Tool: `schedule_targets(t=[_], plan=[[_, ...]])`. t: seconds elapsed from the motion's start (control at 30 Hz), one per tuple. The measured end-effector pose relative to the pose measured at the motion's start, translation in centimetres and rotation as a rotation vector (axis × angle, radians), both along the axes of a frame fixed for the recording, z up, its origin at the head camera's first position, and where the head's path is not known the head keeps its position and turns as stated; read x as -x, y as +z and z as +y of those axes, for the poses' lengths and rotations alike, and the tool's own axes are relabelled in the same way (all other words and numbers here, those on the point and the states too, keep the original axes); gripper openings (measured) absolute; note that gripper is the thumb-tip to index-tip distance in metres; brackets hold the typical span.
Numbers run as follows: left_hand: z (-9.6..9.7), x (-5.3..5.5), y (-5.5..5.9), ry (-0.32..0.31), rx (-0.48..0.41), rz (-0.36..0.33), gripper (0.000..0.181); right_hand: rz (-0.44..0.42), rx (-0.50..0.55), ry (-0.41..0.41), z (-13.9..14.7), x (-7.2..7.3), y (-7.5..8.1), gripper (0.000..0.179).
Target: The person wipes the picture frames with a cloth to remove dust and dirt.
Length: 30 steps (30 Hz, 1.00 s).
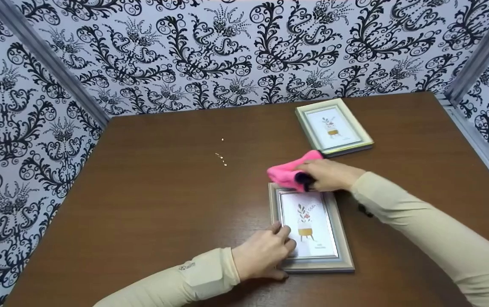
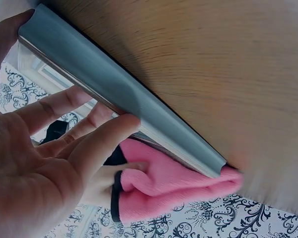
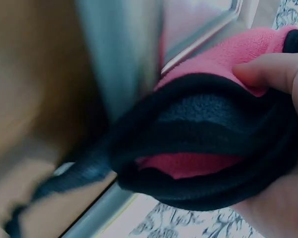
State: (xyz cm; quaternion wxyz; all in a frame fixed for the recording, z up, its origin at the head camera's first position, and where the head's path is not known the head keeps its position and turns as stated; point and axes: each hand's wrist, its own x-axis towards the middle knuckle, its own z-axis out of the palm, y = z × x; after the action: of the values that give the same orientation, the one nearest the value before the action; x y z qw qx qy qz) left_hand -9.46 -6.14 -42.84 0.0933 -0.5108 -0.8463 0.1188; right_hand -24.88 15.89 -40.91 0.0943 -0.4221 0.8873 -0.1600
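A picture frame (image 1: pixel 343 232) with a cream-and-grey border lies flat on the brown table; behind its glass is a print of a plant in a stand. My left hand (image 1: pixel 266 251) holds it at the near left corner, the thumb against the near edge and the fingers over the left rim (image 2: pixel 139 106). At the far end, my right hand (image 1: pixel 332 174) grips a bunched pink cloth (image 1: pixel 287 170) with black trim, which overlaps the far rim. In the right wrist view, the cloth's black-edged fold (image 3: pixel 198 144) opens towards the camera, with the thumb pressed on the pink side.
A second picture frame (image 1: pixel 334 128) with a similar print lies at the table's back right, just beyond the cloth. Small pale specks (image 1: pixel 221 158) dot the tabletop (image 1: pixel 163 192) left of centre. Patterned panels (image 1: pixel 210 51) stand behind and at both sides.
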Motion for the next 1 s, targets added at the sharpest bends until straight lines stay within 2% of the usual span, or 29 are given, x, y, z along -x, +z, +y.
schedule_targets(t=[0.1, 0.27, 0.37, 0.5, 0.6, 0.73, 0.87, 1.0], plan=[[0.0, 0.1, 0.1, 0.004, 0.005, -0.014, 0.058, -0.031, -0.008, -0.039, 1.8, 0.3, 0.5, 0.022], [-0.3, 0.3, 0.2, 0.005, 0.020, -0.038, 0.058, -0.039, -0.020, -0.051, 2.8, 0.5, 0.9, 0.019], [-0.4, 0.4, 0.2, 0.003, 0.019, -0.048, 0.058, -0.031, -0.046, -0.046, 1.8, 0.5, 0.8, 0.019], [-0.4, 0.6, 0.1, 0.000, 0.004, -0.049, 0.057, -0.004, -0.095, -0.039, -1.1, 0.3, 0.8, 0.027], [-0.3, 0.6, 0.0, -0.004, -0.014, -0.043, 0.056, 0.021, -0.105, 0.003, -3.7, 0.1, 0.7, 0.034], [-0.2, 0.6, -0.1, -0.010, -0.032, -0.036, 0.055, 0.047, -0.080, 0.062, -6.2, -0.1, 0.5, 0.030], [0.0, 0.5, -0.1, -0.005, -0.014, -0.022, 0.057, 0.057, -0.070, 0.071, -6.5, -0.3, 0.4, 0.031], [0.0, 0.2, -0.1, 0.012, -0.001, -0.013, 0.058, 0.042, -0.093, 0.042, -5.2, -0.3, 0.5, 0.032]])
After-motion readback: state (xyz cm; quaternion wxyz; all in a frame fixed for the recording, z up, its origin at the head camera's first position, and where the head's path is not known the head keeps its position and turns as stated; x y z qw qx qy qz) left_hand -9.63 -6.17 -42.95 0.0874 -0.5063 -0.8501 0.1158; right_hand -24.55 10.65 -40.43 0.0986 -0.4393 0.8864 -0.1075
